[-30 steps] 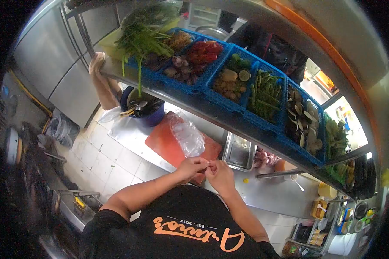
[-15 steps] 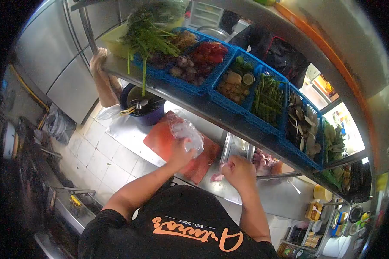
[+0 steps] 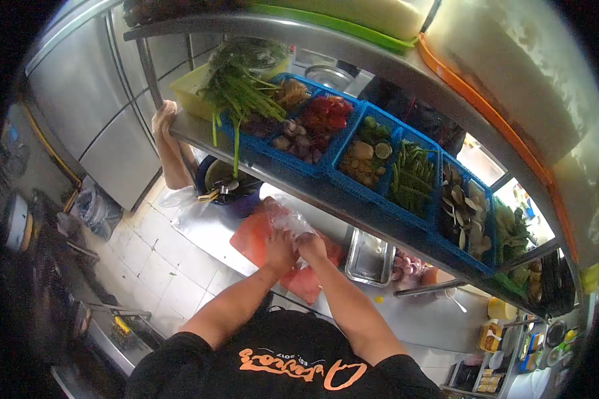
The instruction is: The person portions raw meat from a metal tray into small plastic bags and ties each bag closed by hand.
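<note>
A clear plastic bag (image 3: 287, 221) lies over the red cutting board (image 3: 248, 238) on the steel counter. My left hand (image 3: 281, 251) is closed on the bag's near side. Right beside it, my right hand (image 3: 310, 247) is at the bag with its fingers closed; what they grip is hidden. A rectangular steel tray (image 3: 369, 258) stands to the right of the board, with pinkish pieces of raw meat or seafood (image 3: 409, 266) beyond it, partly under the shelf.
A metal shelf (image 3: 273, 174) crosses above the counter, carrying blue baskets (image 3: 329, 166) of vegetables and leafy greens (image 3: 239, 93). A dark blue bucket (image 3: 236, 203) with utensils stands left of the board. Another person's arm (image 3: 170, 143) rests at the shelf's left end.
My right hand has moved left from beside the steel tray, where it held a pinkish piece, to the bag. Both hands are now together at the bag. The view has shifted slightly.
</note>
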`<state>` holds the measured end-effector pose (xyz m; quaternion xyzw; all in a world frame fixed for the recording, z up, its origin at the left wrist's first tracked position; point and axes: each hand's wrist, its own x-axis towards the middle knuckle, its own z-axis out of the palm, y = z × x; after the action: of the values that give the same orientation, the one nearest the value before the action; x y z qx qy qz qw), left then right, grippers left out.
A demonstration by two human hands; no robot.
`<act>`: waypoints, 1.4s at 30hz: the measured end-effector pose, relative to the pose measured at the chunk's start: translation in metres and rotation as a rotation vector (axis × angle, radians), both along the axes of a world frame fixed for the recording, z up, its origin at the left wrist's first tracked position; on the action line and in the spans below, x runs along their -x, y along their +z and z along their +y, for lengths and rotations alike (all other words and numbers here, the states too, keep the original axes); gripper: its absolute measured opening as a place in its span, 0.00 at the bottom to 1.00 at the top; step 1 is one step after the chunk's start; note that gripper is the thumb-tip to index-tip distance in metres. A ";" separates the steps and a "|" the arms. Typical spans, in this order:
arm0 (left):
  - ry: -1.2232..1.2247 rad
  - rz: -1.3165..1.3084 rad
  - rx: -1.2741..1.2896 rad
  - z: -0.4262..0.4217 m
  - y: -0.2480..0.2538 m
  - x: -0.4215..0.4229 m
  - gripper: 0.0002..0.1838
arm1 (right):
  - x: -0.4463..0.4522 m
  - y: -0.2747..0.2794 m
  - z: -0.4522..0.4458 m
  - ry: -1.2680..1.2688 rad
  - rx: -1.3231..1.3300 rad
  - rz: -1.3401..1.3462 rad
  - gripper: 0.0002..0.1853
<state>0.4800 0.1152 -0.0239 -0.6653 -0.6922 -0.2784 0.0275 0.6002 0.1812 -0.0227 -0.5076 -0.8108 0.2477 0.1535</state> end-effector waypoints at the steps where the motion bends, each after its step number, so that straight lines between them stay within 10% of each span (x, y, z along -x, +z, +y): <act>1: 0.049 -0.009 -0.003 0.000 -0.002 0.000 0.24 | 0.001 0.004 -0.003 -0.050 0.077 0.117 0.13; 13: -0.027 -0.107 0.116 0.003 -0.030 0.023 0.25 | -0.109 0.162 -0.048 -0.460 0.404 1.179 0.11; 17: -0.140 -0.360 -0.198 -0.001 0.005 0.022 0.22 | -0.144 0.190 -0.066 -0.402 0.302 1.130 0.13; 20: -0.076 -0.636 -0.346 -0.010 0.070 0.023 0.23 | -0.160 0.187 -0.069 -0.325 0.032 0.450 0.11; 23: -0.287 -0.960 -0.098 -0.023 0.136 -0.017 0.17 | -0.132 0.203 -0.074 -0.393 0.496 0.530 0.15; 27: -0.627 -0.806 0.378 -0.028 0.180 -0.047 0.14 | -0.114 0.193 -0.077 -0.137 0.155 0.474 0.18; 33: -0.228 -0.948 0.402 -0.013 0.158 -0.007 0.12 | -0.164 0.199 -0.091 0.165 0.340 0.053 0.18; 39: -0.099 -1.082 0.445 -0.020 0.145 0.045 0.09 | -0.170 0.123 -0.099 -0.251 0.694 0.831 0.12; 42: -0.005 -1.166 -0.046 -0.022 0.111 0.043 0.11 | -0.145 0.117 -0.095 -0.410 0.533 0.549 0.12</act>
<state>0.4368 0.0937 0.0867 -0.4031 -0.5854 -0.6135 -0.3442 0.7451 0.0863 0.0945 -0.5955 -0.5299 0.5387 0.2728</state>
